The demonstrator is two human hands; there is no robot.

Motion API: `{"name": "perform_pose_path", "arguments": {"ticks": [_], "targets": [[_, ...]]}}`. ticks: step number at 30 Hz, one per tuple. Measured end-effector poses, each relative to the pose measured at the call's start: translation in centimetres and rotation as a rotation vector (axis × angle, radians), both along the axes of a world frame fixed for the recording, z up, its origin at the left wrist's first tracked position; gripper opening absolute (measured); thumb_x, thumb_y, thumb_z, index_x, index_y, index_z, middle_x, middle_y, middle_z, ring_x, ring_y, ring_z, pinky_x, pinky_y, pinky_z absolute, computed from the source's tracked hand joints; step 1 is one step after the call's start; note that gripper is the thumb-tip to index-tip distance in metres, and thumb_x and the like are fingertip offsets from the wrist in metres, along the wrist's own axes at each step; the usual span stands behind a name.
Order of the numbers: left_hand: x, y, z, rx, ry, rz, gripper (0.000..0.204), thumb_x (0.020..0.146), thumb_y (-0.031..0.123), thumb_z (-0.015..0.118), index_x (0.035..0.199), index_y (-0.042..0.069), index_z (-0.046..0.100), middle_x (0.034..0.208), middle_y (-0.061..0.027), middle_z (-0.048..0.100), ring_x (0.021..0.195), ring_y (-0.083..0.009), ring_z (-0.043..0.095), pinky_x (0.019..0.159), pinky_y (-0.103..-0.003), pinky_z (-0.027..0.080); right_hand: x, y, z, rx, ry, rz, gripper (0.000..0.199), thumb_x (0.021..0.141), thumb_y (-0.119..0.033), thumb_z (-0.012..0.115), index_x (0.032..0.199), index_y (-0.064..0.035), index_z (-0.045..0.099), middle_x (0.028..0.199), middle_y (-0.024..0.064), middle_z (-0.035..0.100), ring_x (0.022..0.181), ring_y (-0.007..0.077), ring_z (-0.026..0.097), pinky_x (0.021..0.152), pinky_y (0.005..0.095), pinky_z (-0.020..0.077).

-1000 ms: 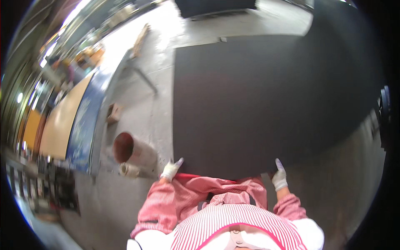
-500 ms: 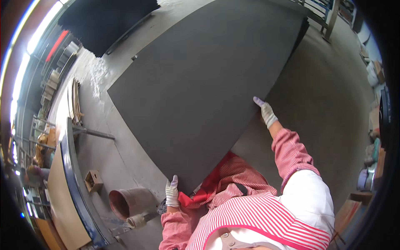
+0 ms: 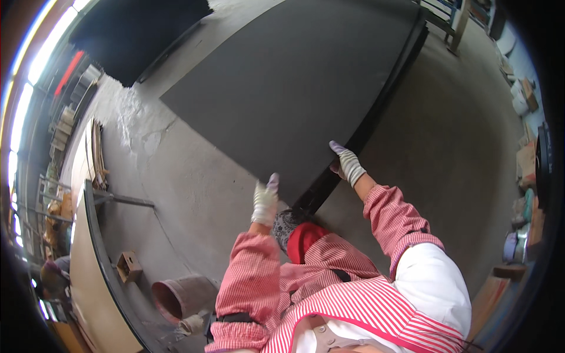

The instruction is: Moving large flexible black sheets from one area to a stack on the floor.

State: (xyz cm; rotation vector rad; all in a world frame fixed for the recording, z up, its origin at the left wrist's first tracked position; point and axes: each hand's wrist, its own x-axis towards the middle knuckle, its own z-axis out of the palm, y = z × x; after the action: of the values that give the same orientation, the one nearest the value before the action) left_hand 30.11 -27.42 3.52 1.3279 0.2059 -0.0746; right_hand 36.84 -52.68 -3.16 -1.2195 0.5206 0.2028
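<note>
On the concrete floor, left hand and right hand grasp the dark sheet's near corner; gloved grip may slip, dropping it.

Two gloved hands, left hand and right hand; two dark sheets (large sheet, far sheet); one bucket; one small wooden box.

The big dark sheet ran out past the top edge, so its far end could not be seen. The left hand covered part of its near edge, and the right hand's fingertips curled out of sight under its side. Boxes along the right rim were blurred.
</note>
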Motion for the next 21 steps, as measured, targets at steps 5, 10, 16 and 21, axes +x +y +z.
{"name": "perform_pose_path", "arguments": {"ticks": [5,10,16,21], "targets": [[-1.2,-5.7,-0.1,0.131,-0.015,0.069,0.057,0.086,0.037,0.061,0.125,-0.001,0.043,0.111,-0.0057,0.056,0.096,-0.0179,0.052,0.089,-0.028,0.041,-1.7,-3.2,8.0,0.006,-0.122,-0.267,0.040,0.075,-0.040,0.068,0.096,-0.0070,0.061,0.090,0.0048,0.058,0.081,0.0196,0.053,0.070,0.0360,0.0429],[-3.1,-5.3,-7.7,-0.012,0.035,0.097,0.059,0.084,0.041,0.062,0.124,0.000,0.046,0.114,-0.0089,0.057,0.101,-0.0199,0.055,0.091,-0.029,0.042,-2.4,-5.2,1.0,-0.609,0.027,-0.192,0.056,0.074,-0.049,0.068,0.090,0.0039,0.064,0.090,0.0100,0.063,0.082,0.0183,0.057,0.078,0.0308,0.0448],[4.2,-2.8,-5.5,0.107,0.436,-0.135,0.070,0.083,0.045,0.061,0.128,-0.004,0.039,0.107,-0.0162,0.056,0.090,-0.0249,0.059,0.059,-0.035,0.054,5.9,-5.3,-4.4,-0.450,0.170,-0.178,0.057,0.071,-0.060,0.067,0.080,-0.0033,0.063,0.070,0.0090,0.060,0.056,0.0215,0.056,0.052,0.0343,0.0462],[0.2,-1.2,-5.3,-0.123,0.372,-0.031,0.070,0.083,0.034,0.065,0.137,0.004,0.031,0.117,-0.0149,0.053,0.092,-0.0215,0.060,0.069,-0.033,0.052,6.1,-6.8,-5.2,-0.275,0.278,-0.224,0.063,0.069,-0.058,0.069,0.099,-0.0045,0.058,0.081,0.0148,0.063,0.055,0.0304,0.059,0.047,0.0418,0.0459]]}}
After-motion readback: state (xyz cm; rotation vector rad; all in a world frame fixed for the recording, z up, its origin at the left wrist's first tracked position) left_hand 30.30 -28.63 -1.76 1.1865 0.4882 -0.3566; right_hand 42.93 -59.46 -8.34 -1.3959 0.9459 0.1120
